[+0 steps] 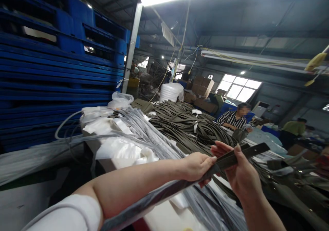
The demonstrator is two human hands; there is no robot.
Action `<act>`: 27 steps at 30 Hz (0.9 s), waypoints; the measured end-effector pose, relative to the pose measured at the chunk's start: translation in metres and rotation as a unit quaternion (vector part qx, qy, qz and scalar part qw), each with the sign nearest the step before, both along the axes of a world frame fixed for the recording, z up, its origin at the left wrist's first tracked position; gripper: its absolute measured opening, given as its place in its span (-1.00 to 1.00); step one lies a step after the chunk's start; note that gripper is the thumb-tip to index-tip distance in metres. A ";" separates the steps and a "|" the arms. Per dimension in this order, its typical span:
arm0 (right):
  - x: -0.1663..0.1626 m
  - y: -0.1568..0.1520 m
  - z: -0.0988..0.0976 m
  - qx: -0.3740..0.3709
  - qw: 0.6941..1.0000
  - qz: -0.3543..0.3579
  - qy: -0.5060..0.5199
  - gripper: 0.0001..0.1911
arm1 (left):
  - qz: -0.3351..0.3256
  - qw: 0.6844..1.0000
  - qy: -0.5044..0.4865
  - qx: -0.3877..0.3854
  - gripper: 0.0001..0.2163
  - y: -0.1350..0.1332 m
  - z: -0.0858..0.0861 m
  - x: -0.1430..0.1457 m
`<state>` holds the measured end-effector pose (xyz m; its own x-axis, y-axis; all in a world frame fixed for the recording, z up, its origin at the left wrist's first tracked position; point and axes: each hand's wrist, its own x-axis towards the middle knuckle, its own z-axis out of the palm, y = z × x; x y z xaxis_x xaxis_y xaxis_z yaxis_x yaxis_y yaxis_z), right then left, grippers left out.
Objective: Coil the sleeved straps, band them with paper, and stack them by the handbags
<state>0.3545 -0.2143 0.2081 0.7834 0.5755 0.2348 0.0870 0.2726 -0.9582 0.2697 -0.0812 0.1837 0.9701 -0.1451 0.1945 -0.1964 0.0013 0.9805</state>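
Observation:
A flat olive strap (255, 150) with a small hole near its end runs through both hands. My left hand (196, 166) is closed around it, where the lower length sits in a long clear plastic sleeve (156, 196) slanting down to the bottom left. Further along the strap, my right hand (244, 176) grips near the free end, thumb on top. A second, shorter strap end seems to lie against the first. Beneath my hands, more sleeved straps (159, 131) spread over the table.
A large heap of loose olive straps (180, 118) covers the table's far side. Olive pieces with metal snaps (290, 186) lie at right. Blue pallets (61, 70) are stacked at left beside a metal post (132, 46). A person in a striped shirt (232, 120) sits beyond.

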 end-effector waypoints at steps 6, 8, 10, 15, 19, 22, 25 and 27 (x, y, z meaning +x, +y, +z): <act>-0.010 0.006 -0.007 -0.024 0.996 0.081 0.001 -0.40 | 0.035 0.999 -0.006 0.017 -0.42 -0.002 0.008 0.003; -0.015 0.008 -0.011 -0.049 0.994 0.098 -0.013 -0.40 | 0.039 0.999 -0.009 0.015 -0.43 -0.002 0.011 0.003; -0.013 0.006 -0.010 -0.048 0.996 0.060 -0.035 -0.41 | 0.045 0.999 -0.003 0.004 -0.44 -0.002 0.012 0.002; 0.013 -0.011 0.005 0.067 0.970 -0.204 -0.113 -0.57 | 0.046 0.999 0.014 0.011 -0.44 0.001 0.008 0.001; 0.020 -0.017 0.007 0.086 0.944 -0.282 -0.148 -0.66 | 0.041 0.999 0.013 0.019 -0.42 0.002 0.005 0.002; 0.014 -0.017 0.004 0.092 0.952 -0.256 -0.139 -0.67 | 0.037 0.999 0.019 0.008 -0.41 0.001 0.004 0.004; 0.003 -0.015 0.000 0.071 0.966 -0.211 -0.130 -0.69 | 0.035 0.999 0.021 -0.002 -0.42 -0.001 0.007 0.004; -0.002 -0.013 -0.003 0.048 0.972 -0.185 -0.134 -0.70 | 0.038 0.999 0.023 -0.010 -0.44 -0.001 0.009 0.003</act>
